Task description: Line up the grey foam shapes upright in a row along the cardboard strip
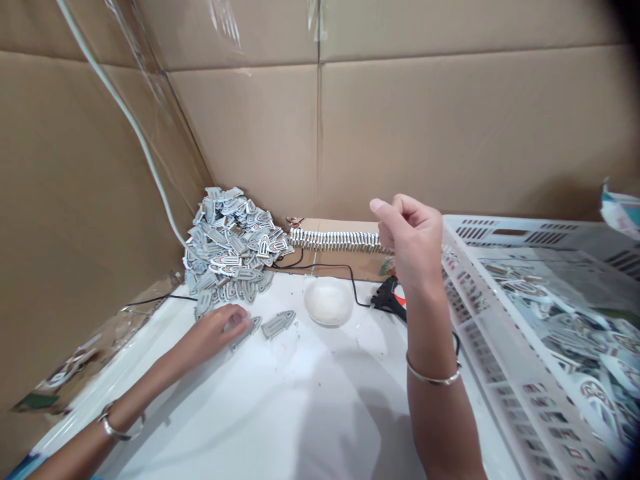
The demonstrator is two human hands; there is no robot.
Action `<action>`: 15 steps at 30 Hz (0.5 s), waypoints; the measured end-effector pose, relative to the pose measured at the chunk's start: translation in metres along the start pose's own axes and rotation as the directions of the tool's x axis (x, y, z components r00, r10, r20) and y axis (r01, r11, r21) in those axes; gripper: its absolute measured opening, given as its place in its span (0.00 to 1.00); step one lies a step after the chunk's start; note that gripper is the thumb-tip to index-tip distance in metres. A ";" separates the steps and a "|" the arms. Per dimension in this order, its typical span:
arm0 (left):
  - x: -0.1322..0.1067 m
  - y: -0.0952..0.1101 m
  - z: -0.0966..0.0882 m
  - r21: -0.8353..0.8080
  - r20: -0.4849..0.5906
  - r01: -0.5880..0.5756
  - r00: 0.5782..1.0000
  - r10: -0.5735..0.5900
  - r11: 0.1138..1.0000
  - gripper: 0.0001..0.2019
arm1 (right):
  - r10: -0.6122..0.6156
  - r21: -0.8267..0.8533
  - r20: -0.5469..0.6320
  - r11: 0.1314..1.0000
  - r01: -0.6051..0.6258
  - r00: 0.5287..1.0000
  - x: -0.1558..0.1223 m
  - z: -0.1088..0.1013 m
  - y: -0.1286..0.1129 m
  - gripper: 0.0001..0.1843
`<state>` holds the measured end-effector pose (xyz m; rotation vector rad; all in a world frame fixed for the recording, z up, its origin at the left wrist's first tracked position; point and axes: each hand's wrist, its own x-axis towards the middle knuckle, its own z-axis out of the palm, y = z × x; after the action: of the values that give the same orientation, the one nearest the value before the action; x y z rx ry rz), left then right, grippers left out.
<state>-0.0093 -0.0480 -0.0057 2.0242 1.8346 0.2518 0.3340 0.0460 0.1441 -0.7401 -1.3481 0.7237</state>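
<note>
Fingers (235, 319) of the left hand (210, 337) half-open on a grey cut-out (249, 332)

Grey bullet-shaped cut-out (246, 335) lying at an angle, tip twd far right, w/ 2nd one (278, 325) flat just to its right, both on near side of big loose heap of same pcs (227, 250) piled far left, lots overlapping, patterned faces showing.
</note>
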 end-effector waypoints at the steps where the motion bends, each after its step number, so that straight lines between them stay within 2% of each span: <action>1: -0.001 0.002 0.002 0.012 0.020 -0.021 1.000 0.021 1.000 0.19 | 0.000 -0.002 -0.001 1.000 0.000 1.000 0.000 0.000 0.000 0.27; 4: -0.001 0.001 0.009 0.081 0.029 -0.039 0.999 0.037 0.996 0.19 | 0.003 -0.013 -0.002 1.000 -0.003 1.000 0.000 -0.001 0.000 0.27; 8: 0.008 0.000 0.006 0.071 -0.043 -0.050 0.998 0.053 0.996 0.21 | -0.001 -0.018 -0.001 1.000 0.001 1.000 0.001 -0.001 0.001 0.27; 11: 0.016 0.017 -0.002 0.009 -0.103 -0.117 0.988 0.117 0.993 0.25 | -0.003 -0.016 0.005 1.000 0.003 1.000 0.000 0.000 0.002 0.27; 15: 0.023 0.048 -0.001 0.014 -0.069 -0.189 0.980 0.189 0.982 0.23 | -0.001 -0.005 0.000 1.000 0.001 1.000 0.000 0.000 0.001 0.27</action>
<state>0.0370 -0.0277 0.0116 2.2235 1.6851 0.3737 0.3341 0.0467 0.1435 -0.7438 -1.3509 0.7200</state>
